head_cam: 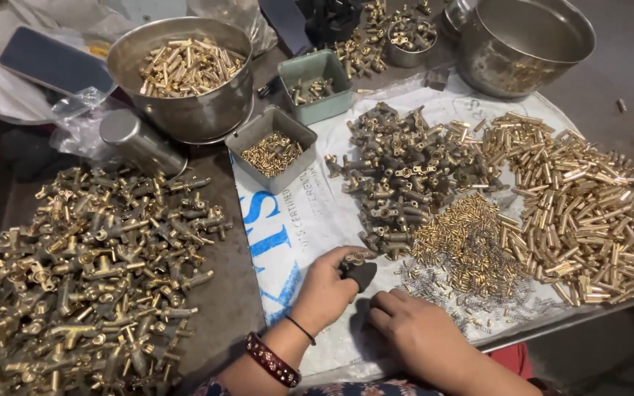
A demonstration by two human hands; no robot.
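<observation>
My left hand (324,290) is closed around a small dark brass valve body with a black knob (361,271), holding it just above the white sack cloth (295,220). My right hand (416,330) rests on the cloth just right of it, fingers curled, fingertips near the black knob and beside a scatter of small steel springs (434,282). A heap of dull brass valve bodies (405,172) lies right behind my hands. Small brass pins (467,246) are piled to the right of them.
A large pile of shiny brass fittings (89,271) covers the left of the table. Brass tubes (588,213) spread at the right. Behind stand a steel bowl of brass tubes (185,73), two square tins (273,150) (315,82) and an empty steel pot (522,44).
</observation>
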